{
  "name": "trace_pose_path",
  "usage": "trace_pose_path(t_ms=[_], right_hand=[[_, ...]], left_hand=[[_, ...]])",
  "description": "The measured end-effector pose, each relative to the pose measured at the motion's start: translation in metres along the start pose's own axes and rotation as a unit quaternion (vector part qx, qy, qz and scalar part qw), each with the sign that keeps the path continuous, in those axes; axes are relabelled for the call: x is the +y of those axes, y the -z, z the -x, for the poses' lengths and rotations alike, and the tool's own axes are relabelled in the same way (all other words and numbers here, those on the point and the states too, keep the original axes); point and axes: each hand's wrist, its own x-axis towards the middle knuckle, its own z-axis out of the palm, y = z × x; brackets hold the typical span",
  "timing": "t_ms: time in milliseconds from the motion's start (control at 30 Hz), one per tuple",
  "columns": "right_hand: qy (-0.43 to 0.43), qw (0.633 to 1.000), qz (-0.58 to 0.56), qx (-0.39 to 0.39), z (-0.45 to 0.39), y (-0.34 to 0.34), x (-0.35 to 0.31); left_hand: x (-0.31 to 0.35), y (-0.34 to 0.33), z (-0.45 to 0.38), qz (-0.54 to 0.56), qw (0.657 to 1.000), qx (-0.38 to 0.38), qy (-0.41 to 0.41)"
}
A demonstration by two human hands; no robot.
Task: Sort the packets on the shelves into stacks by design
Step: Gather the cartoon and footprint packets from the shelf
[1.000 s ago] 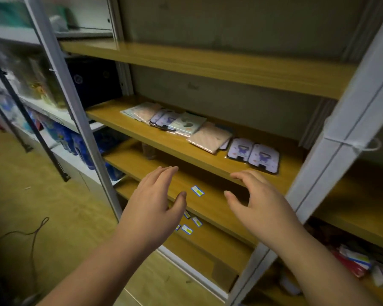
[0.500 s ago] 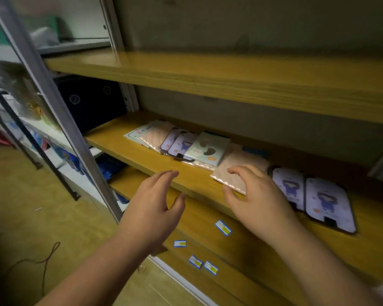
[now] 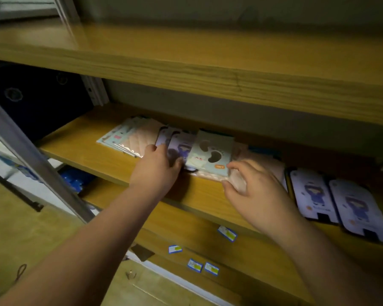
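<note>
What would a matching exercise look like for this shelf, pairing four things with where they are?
1. mint packet
2. purple pair
3. blue labels
4. left hand

A. far right of the shelf
B. lower shelf
C. on the purple packets left of the mint one
D. between the two hands

Pairs: 1-D, 2-A, 3-B, 4-C

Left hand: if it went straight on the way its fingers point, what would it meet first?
The left hand is already at the purple packets; its fingertips seem to touch them, so it meets those first, though depth is unclear.
</note>
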Motion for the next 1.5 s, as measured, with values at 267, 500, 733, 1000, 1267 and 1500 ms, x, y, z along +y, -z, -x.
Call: trace_pose_path(t_ms=[267, 500, 733, 1000, 1267, 1500], right_hand=[[-0.064, 0.996, 0.058, 0.038, -0.017, -0.021, -0.026], [-0.147, 0.967, 0.193, 0.076, -0.027, -0.032, -0.020], [-0.284, 0.938, 0.198, 0.028, -0.067, -0.065, -0.038], [-0.340, 0.932, 0.125, -0.031, -0.085, -0.072, -0.045], [-0.390, 0.914, -0.094, 0.053, -0.085, -0.049, -0.045], [-0.430, 0.701, -0.552, 0.135, -0.023, -0.022, -0.049]], left_hand=[[-0.029, 0.027, -0.040, 0.162, 0.984, -0.059, -0.044], [-0.078, 0.057, -0.059, 0.341, 0.930, -0.139, 0.000], [-0.085, 0.051, -0.049, 0.523, 0.826, -0.206, 0.037], [-0.084, 0.033, -0.050, 0.598, 0.776, -0.193, 0.057], [-0.079, 0.030, -0.054, 0.656, 0.713, -0.220, 0.110], [-0.061, 0.039, -0.039, 0.675, 0.687, -0.246, 0.109]])
